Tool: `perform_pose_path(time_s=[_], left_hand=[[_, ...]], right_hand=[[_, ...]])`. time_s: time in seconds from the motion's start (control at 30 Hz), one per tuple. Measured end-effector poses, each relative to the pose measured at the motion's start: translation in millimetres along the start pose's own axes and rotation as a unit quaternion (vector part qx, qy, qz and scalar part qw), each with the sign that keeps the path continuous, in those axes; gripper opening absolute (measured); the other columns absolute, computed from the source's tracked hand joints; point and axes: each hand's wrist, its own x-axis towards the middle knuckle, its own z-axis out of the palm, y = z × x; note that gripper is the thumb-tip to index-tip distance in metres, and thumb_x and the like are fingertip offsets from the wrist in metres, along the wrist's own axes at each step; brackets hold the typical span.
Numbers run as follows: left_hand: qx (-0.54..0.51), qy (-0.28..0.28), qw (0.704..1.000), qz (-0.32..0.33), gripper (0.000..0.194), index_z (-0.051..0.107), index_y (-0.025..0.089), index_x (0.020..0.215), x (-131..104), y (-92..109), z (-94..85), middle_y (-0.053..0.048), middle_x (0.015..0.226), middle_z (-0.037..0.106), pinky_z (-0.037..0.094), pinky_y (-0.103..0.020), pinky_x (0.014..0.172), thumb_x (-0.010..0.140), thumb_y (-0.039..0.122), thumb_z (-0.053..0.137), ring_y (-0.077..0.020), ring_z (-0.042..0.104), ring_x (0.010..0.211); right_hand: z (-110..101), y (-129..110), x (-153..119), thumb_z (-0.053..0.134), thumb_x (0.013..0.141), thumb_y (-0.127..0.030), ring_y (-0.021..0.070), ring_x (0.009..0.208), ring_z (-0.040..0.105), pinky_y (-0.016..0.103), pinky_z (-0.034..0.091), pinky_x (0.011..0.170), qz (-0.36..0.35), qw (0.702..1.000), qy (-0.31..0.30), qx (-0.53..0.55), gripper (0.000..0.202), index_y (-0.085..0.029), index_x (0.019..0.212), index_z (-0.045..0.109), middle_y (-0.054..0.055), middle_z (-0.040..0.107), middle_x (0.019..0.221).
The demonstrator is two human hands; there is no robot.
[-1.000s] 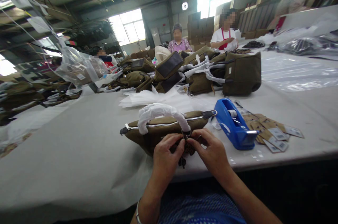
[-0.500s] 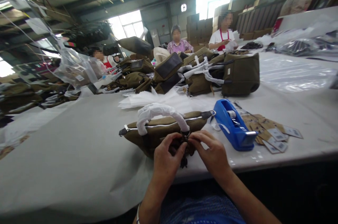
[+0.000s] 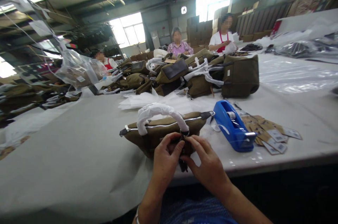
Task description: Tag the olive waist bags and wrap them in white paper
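An olive-green handbag (image 3: pixel 134 139) with a silver zip stands on the table in front of me. White wrapping covers its handle (image 3: pixel 161 108). Below the handle's right end, at a metal ring (image 3: pixel 185 133), both my hands meet. My left hand (image 3: pixel 166 157) pinches a small dark charm with a tassel (image 3: pixel 183 165) that hangs by the ring. My right hand (image 3: pixel 207 160) has its fingers bent around the same charm from the right. The fingers partly hide the charm and its fastening.
A blue tape dispenser (image 3: pixel 233 125) stands right of the bag, beside a fan of brown card tags (image 3: pixel 264 130). White tissue sheets (image 3: pixel 150 100) lie behind the bag. Farther back are piled olive bags (image 3: pixel 240 76) and clear plastic sheets (image 3: pixel 293 72). Several people work beyond.
My right hand has shifted slightly down and its fingers have spread around the charm. The left hand stays nearly in place. In the background pile, a raised bag has come down.
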Motion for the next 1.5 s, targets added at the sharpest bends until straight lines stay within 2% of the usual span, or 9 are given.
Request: perform_pose_path(time_s=[0.17,0.27,0.37,0.5,0.6,1.03,1.2,1.37,1.5], left_hand=[[-0.016,-0.002,1.0,0.008,0.026,0.069,0.02,0.108,0.6,-0.8,1.4,-0.004,0.106,0.077,0.06,-0.025,0.085,0.086,0.034,0.074,-0.0176,0.075,0.093],[-0.032,-0.016,0.999,0.006,0.028,0.068,0.019,0.11,0.7,-3.0,3.0,-0.006,0.105,0.077,0.062,-0.028,0.083,0.087,0.034,0.074,-0.019,0.075,0.091],[0.064,0.009,0.995,0.076,0.022,0.07,0.021,0.111,0.3,-4.0,3.2,-0.006,0.108,0.075,0.061,-0.033,0.09,0.091,0.029,0.068,-0.0207,0.074,0.097],[0.276,0.092,0.926,0.239,0.017,0.076,0.025,0.106,-0.3,-1.5,-0.2,-0.005,0.115,0.071,0.053,-0.035,0.101,0.093,0.02,0.066,-0.0205,0.068,0.108],[0.329,0.11,0.895,0.28,0.017,0.077,0.026,0.106,0.8,0.6,-2.2,-0.003,0.108,0.072,0.054,-0.032,0.095,0.091,0.021,0.071,-0.02,0.068,0.102],[0.287,0.079,0.923,0.244,0.015,0.078,0.022,0.097,4.9,2.7,3.5,0.001,0.096,0.078,0.055,-0.021,0.087,0.087,0.011,0.074,-0.0145,0.074,0.089],[0.283,0.068,0.923,0.252,0.014,0.079,0.021,0.097,7.6,1.2,2.4,0.001,0.096,0.078,0.055,-0.019,0.087,0.087,0.012,0.074,-0.0134,0.074,0.089],[0.29,0.069,0.92,0.254,0.013,0.078,0.023,0.097,7.5,1.0,4.6,0.0,0.096,0.078,0.056,-0.023,0.087,0.088,0.014,0.074,-0.0152,0.074,0.09],[0.317,0.111,0.912,0.236,0.006,0.075,0.023,0.095,-0.2,-3.0,10.6,-0.002,0.096,0.075,0.057,-0.031,0.087,0.089,0.024,0.074,-0.0203,0.072,0.092]], right_hand=[[-2.6,0.1,-1.9,0.058,0.096,-0.02,0.0298,0.121,0.059,0.047,0.056,0.102,0.003,1.0,-0.027,-0.003,0.045,-0.017,0.14,0.051,0.016,0.062,0.129],[-8.2,5.1,0.7,0.051,0.097,-0.013,0.0244,0.123,0.06,0.04,0.054,0.106,0.012,0.999,-0.038,0.033,0.042,-0.019,0.139,0.054,0.013,0.063,0.131],[-13.3,9.0,6.4,0.051,0.1,-0.015,0.018,0.118,0.063,0.03,0.053,0.105,0.072,0.989,-0.048,0.12,0.032,-0.023,0.129,0.062,0.007,0.067,0.125],[-13.5,12.3,12.8,0.056,0.101,-0.025,0.0153,0.107,0.068,0.025,0.054,0.096,0.161,0.961,-0.053,0.221,0.02,-0.027,0.117,0.068,0.002,0.072,0.115],[-11.2,15.3,13.8,0.059,0.1,-0.026,0.0146,0.102,0.069,0.022,0.055,0.089,0.188,0.948,-0.053,0.251,0.018,-0.027,0.113,0.07,0.0,0.073,0.11],[-5.2,15.7,10.6,0.06,0.099,-0.02,0.0102,0.104,0.07,0.019,0.053,0.095,0.171,0.962,0.007,0.212,0.027,-0.034,0.122,0.061,-0.006,0.074,0.11],[-10.1,18.1,14.2,0.057,0.1,-0.021,0.0122,0.107,0.071,0.022,0.054,0.097,0.183,0.952,-0.038,0.241,0.026,-0.03,0.124,0.056,-0.002,0.074,0.112],[-14.8,18.6,15.9,0.057,0.099,-0.023,0.0173,0.104,0.072,0.025,0.058,0.09,0.176,0.958,-0.048,0.221,0.018,-0.026,0.117,0.062,0.002,0.075,0.112],[-9.7,14.9,11.6,0.06,0.098,-0.024,0.0185,0.096,0.074,0.027,0.06,0.086,0.182,0.962,-0.022,0.204,0.017,-0.026,0.112,0.068,0.002,0.076,0.106]])
